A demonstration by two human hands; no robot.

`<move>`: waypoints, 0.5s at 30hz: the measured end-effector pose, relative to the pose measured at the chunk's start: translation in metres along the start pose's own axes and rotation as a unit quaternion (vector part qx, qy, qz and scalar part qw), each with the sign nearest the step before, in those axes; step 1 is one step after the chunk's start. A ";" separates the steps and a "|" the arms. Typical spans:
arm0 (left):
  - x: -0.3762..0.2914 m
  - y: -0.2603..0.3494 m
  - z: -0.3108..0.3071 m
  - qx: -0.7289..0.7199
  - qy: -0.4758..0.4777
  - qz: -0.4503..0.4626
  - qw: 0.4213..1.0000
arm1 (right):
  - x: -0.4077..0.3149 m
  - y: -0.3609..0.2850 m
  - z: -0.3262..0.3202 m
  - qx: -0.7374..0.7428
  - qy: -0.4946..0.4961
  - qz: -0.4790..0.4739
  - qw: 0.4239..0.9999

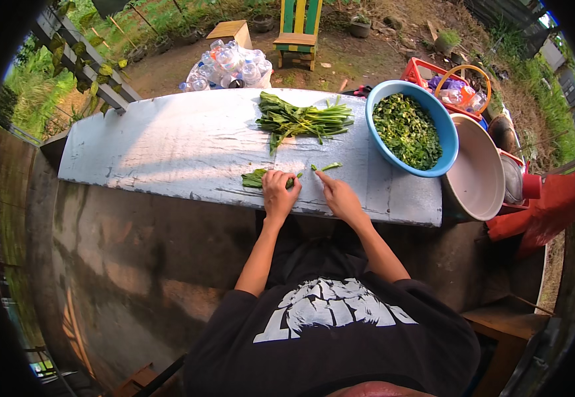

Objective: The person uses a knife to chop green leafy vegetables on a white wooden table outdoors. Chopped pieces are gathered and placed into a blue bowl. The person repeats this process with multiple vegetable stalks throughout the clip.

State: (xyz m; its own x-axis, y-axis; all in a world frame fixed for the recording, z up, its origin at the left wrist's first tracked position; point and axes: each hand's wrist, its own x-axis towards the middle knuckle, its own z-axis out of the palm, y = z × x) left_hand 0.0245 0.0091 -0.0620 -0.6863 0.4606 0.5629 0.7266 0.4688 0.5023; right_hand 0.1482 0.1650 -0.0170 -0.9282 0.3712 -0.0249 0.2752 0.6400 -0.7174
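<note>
My left hand (280, 193) is closed over a small bunch of leafy greens (254, 179) near the front edge of the pale, worn tabletop (188, 139). To its right, my right hand (339, 196) has its index finger extended towards a short cut stem piece (331, 166); whether its other fingers hold anything is hidden. Beyond both hands lies a larger bunch of leafy greens (302, 119), its stems pointing right. A blue plastic basin (376, 144) on the table's right end holds chopped greens (406, 131).
A large beige tub (476, 173) stands right of the table, beside a red crate (416, 67) with a basket in it. Past the far edge are a heap of plastic bottles (230, 64) and a green and yellow wooden chair (295, 39). A metal post (104, 89) rises at the back left.
</note>
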 end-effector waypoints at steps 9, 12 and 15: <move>0.002 0.001 -0.001 -0.009 -0.001 -0.003 1.000 | 0.017 -0.020 0.019 0.018 -0.030 -0.071 0.997; 0.001 0.000 0.000 -0.006 0.001 -0.001 1.000 | 0.015 -0.016 0.024 0.009 -0.027 -0.065 0.997; -0.001 -0.003 0.001 -0.003 0.004 -0.003 1.000 | -0.009 -0.005 0.015 -0.007 -0.011 -0.067 0.998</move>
State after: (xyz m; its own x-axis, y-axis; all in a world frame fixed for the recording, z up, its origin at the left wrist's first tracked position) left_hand 0.0235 0.0084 -0.0651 -0.6909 0.4514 0.5647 0.7222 0.4678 0.5096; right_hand 0.1515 0.1478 -0.0236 -0.9620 0.2674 0.0558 0.1513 0.6916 -0.7062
